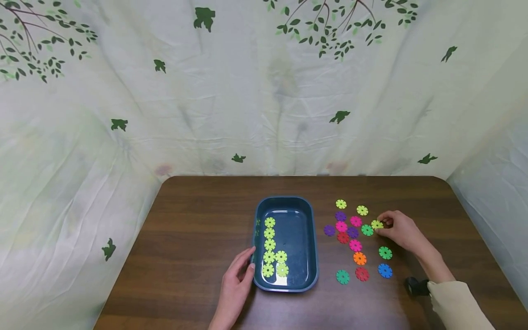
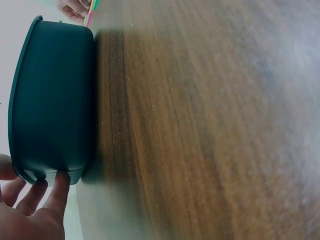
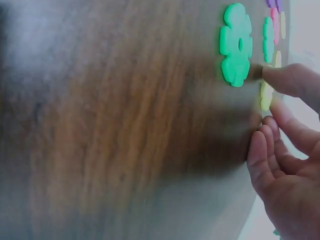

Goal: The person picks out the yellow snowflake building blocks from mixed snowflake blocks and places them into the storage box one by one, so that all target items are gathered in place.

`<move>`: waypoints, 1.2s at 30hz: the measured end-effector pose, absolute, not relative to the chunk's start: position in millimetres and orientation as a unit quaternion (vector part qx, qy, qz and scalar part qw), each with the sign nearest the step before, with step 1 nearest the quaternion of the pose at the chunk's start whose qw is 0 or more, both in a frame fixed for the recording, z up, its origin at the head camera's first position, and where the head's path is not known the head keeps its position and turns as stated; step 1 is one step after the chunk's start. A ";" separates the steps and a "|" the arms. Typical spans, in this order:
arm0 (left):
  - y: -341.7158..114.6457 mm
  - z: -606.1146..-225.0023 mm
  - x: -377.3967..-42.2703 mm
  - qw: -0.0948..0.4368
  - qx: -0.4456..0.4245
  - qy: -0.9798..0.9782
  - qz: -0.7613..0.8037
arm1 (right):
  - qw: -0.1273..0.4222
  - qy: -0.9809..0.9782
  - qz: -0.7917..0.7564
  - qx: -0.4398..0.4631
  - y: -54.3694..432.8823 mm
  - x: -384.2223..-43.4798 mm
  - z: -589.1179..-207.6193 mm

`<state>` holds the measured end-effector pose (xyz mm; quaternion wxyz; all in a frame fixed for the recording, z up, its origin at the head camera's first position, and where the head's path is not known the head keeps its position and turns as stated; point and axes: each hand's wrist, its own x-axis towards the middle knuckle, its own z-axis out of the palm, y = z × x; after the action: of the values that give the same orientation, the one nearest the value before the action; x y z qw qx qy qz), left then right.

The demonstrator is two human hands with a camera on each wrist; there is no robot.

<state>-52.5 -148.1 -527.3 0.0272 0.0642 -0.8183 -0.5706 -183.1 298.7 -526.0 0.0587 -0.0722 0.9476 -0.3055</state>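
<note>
My left hand [image 1: 234,283] rests its fingertips against the outer left wall of a dark blue rectangular tray [image 1: 303,247]; the left wrist view shows several fingers [image 2: 57,195] touching that wall below the rim. Inside the tray, yellow-green notched discs [image 1: 269,245] lie along the left side. Over on the right, my right hand [image 1: 401,229] pinches a yellow-green notched disc [image 1: 376,224] between thumb and index finger, close over the table. A green notched disc [image 1: 367,230] lies just left of it, and another green one [image 3: 237,45] nearer me.
More notched discs lie scattered right of the tray, among them pink [image 1: 355,245], purple [image 1: 329,230], orange [image 1: 360,258], red [image 1: 362,274] and blue [image 1: 385,270]. Two yellow-green discs [image 1: 362,210] lie farther back. A patterned cloth [image 1: 247,114] hangs behind the brown table [image 1: 194,238].
</note>
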 end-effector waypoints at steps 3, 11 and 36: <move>-148.2 -527.7 -52.2 0.022 0.069 -0.822 -0.566 | 0.073 0.944 -0.315 -0.062 297.6 -183.8 -524.8; -147.6 -526.6 -52.5 0.025 0.070 -0.821 -0.566 | 0.053 0.939 -0.339 -0.033 294.3 -177.5 -525.8; -148.5 -528.6 -52.4 0.028 0.067 -0.821 -0.566 | -0.077 0.924 -0.374 -0.025 254.9 -147.1 -515.7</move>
<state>-52.4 -148.5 -528.6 0.0277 0.0668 -0.8209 -0.5665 -147.1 254.9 -515.7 -0.0775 -0.0250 0.9238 -0.3741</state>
